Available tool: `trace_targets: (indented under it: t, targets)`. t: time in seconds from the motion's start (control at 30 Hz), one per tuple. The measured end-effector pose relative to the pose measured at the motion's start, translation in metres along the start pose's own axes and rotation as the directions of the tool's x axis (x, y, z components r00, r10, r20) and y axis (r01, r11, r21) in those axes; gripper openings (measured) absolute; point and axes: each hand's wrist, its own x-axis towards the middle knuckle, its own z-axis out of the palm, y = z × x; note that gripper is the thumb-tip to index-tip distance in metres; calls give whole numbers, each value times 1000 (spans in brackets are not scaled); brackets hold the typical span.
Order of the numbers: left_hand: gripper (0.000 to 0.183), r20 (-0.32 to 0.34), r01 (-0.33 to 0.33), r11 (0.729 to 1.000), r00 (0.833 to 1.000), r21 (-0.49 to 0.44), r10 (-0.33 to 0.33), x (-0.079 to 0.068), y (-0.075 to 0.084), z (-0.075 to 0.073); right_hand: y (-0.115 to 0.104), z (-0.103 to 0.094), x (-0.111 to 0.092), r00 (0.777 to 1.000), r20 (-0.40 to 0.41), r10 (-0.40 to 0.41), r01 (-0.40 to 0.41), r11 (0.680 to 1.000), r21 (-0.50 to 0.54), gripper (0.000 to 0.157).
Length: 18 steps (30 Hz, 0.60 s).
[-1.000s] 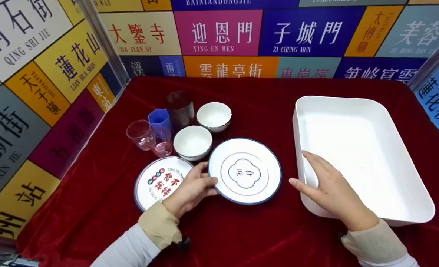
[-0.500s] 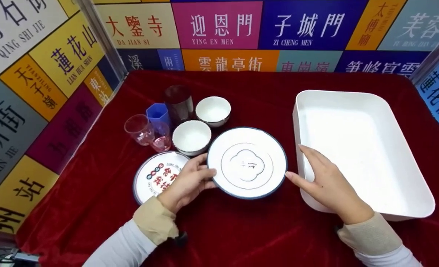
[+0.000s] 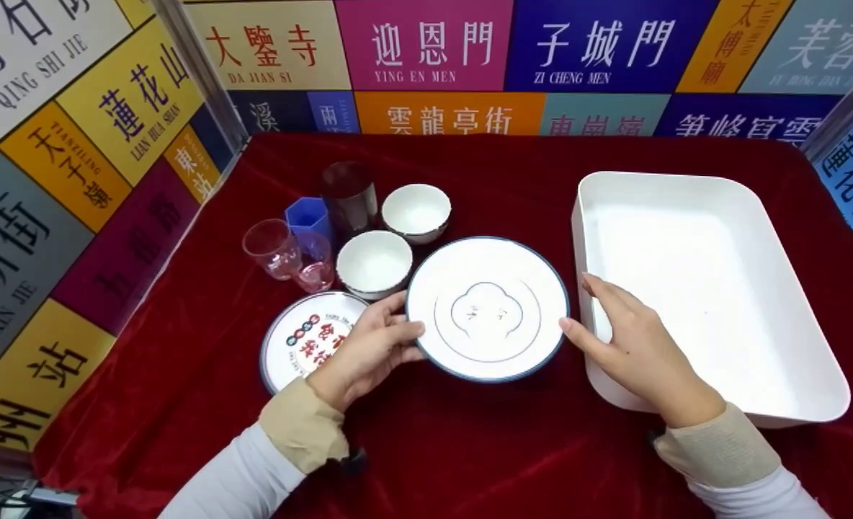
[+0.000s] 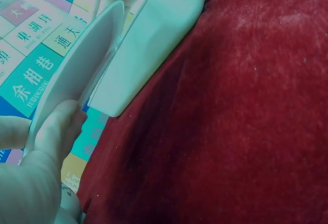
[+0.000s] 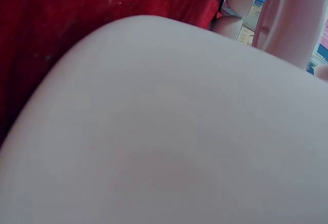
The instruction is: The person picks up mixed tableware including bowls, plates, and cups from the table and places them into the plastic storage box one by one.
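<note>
My left hand point(image 3: 372, 344) pinches the left rim of a white plate point(image 3: 488, 310) with a blue edge, thumb on top and fingers beneath. The plate is raised and tilted in the left wrist view. At its right rim is the thumb of my right hand point(image 3: 639, 346); whether it touches cannot be made out. The other right fingers extend over the near left wall of a white tub point(image 3: 715, 288). Partly behind my left hand, a second plate point(image 3: 304, 339) with red lettering lies on the cloth.
Two white bowls point(image 3: 374, 264) point(image 3: 416, 212) stand behind the plates. Left of them are a dark cup point(image 3: 349, 200), a blue hexagonal cup point(image 3: 309, 216), a clear cup point(image 3: 271, 249) and a pinkish cup point(image 3: 315, 268). Red cloth point(image 3: 498, 447) covers the table; sign-printed walls enclose it.
The plate has risen slightly toward the camera and shifted right in my left hand, closing the gap to my right thumb. The lettered plate and cups have stayed put.
</note>
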Motion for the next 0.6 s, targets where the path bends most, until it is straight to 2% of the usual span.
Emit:
trace_targets:
  t: [0.17, 0.33, 0.43, 0.6]
  targets:
    - [70, 12, -7, 1000, 1000, -14, 8, -1, 4, 4, -2, 0, 3, 1000, -26, -8, 9, 999, 36, 63]
    - [71, 20, -4, 1000, 1000, -13, 5, -3, 7, 9, -6, -1, 6, 997, 20, 81, -83, 989, 120, 60]
    - [71, 24, -8, 1000, 1000, -14, 8, -2, 9, 12, -7, -3, 9, 989, 63, 135, -145, 970, 197, 59]
    - [70, 34, -21, 1000, 999, -16, 22, 0, 11, 16, -8, -6, 14, 969, 132, 207, -239, 919, 313, 62]
